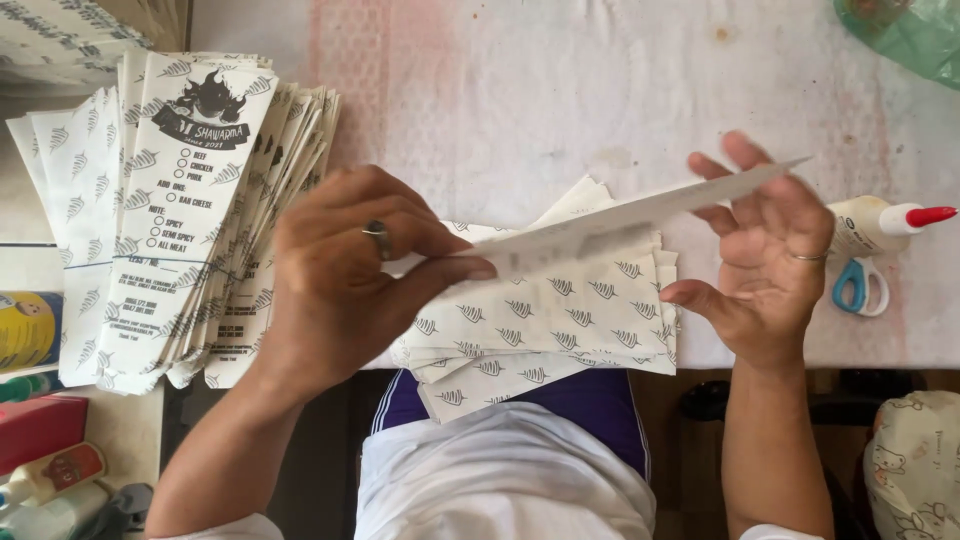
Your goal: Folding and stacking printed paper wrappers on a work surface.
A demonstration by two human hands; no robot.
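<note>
**Both hands on a paper sheet above the stack**

While the left hand (340, 275) pinches one end of a sheet (640, 212), the right hand (770, 255) props the far end with loose, spread fingers. Sheet is seen edge-on, white, tilted up to the right, over a stack (560, 320) with leaf print at the table (560, 90) edge. Bags (180, 220) crowd the left; glue (880, 225) and scissors (860, 285) sit just right. Bare table beyond.

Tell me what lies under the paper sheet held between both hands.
Under the paper sheet lies a loose stack of leaf-patterned paper sleeves on the white table cover. The left hand covers the stack's left end.
</note>
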